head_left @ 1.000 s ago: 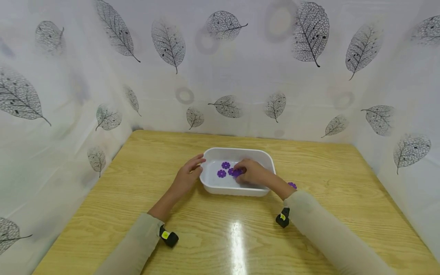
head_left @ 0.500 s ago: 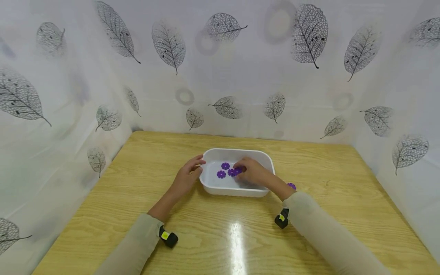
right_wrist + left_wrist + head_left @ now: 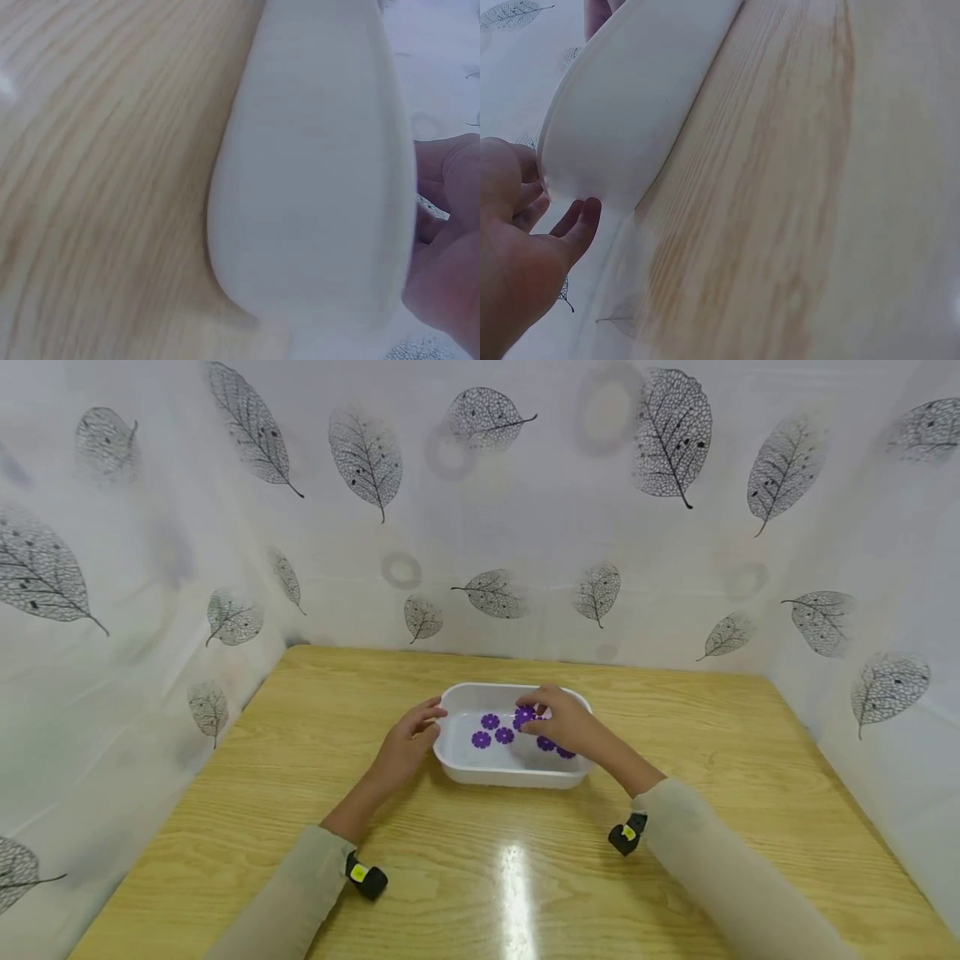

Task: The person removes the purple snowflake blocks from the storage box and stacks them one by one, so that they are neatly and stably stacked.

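Ctr frame, I see R hand (image 3: 567, 723) pinching purple flower pc (image 3: 524, 717) over white tray (image 3: 510, 778); other purple pcs (image 3: 482, 740) lie inside. L hand (image 3: 401, 747), left of ctr, fingers apart, touching tray's left end.

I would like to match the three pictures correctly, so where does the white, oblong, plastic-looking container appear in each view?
Head: the white, oblong, plastic-looking container is below the picture's centre, slightly to the right.
Left wrist: its outer wall is at the upper left.
Right wrist: it reaches down from the top edge, mostly right of centre.
Shared landmark: the yellowish wood-grain table.
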{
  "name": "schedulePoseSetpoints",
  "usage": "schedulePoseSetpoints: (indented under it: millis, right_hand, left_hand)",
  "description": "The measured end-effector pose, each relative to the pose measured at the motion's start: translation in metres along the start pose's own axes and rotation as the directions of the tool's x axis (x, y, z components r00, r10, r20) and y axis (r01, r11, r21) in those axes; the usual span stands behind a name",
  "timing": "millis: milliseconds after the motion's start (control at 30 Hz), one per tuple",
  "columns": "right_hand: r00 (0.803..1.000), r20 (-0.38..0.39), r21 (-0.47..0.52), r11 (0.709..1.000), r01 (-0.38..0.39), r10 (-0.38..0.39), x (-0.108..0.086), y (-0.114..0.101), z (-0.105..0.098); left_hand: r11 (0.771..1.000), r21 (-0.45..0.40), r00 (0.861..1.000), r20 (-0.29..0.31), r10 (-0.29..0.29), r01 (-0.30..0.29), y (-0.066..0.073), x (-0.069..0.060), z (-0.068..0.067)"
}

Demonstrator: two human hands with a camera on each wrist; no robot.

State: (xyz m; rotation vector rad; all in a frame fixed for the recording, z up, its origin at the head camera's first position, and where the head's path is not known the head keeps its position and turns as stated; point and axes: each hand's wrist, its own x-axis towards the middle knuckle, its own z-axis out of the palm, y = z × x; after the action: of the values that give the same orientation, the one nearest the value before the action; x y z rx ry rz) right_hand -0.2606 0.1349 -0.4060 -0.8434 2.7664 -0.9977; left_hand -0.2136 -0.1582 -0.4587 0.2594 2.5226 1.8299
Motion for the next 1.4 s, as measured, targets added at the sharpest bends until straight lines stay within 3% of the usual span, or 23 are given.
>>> schedulePoseSetpoints:
  millis: [333, 633, 900, 1067, 1167, 1267, 1400]
  right_hand:
    - [0.997, -0.055, 0.021, 0.998, -0.056, 0.057, -0.019, 0.009, -0.018]
    - [0.989, -0.092, 0.078, 0.991, -0.106, 0.113, -0.051, 0.022, -0.037]
    - [0.979, -0.128, 0.035, 0.987, -0.157, 0.16, -0.077, 0.044, -0.051]
    - [0.972, -0.143, 0.018, 0.983, -0.184, 0.184, -0.092, 0.056, -0.06]
    - [0.97, -0.15, 0.01, 0.981, -0.192, 0.191, -0.1, 0.062, -0.063]
    - [0.969, -0.146, 0.007, 0.98, -0.201, 0.2, -0.106, 0.068, -0.063]
    - [0.966, -0.128, -0.002, 0.974, -0.225, 0.223, -0.113, 0.076, -0.062]
  left_hand:
    - [0.999, -0.033, 1.0, 0.01, 0.023, -0.022, 0.0, 0.0, 0.0]
    - [1.0, 0.003, 1.0, 0.008, 0.022, -0.023, 0.001, -0.002, 0.0]
    - [0.998, 0.001, 0.998, -0.009, 0.059, -0.059, -0.002, 0.001, 0.0]
    - [0.999, -0.006, 0.999, -0.001, 0.049, -0.049, -0.001, 0.001, 0.0]
    - [0.999, -0.001, 0.999, 0.001, 0.033, -0.033, 0.001, 0.0, 0.0]
    - [1.0, 0.007, 1.0, 0.006, 0.019, -0.019, 0.016, -0.005, 0.0]
    - [1.0, 0.007, 1.0, 0.004, 0.021, -0.021, 0.016, -0.004, 0.0]
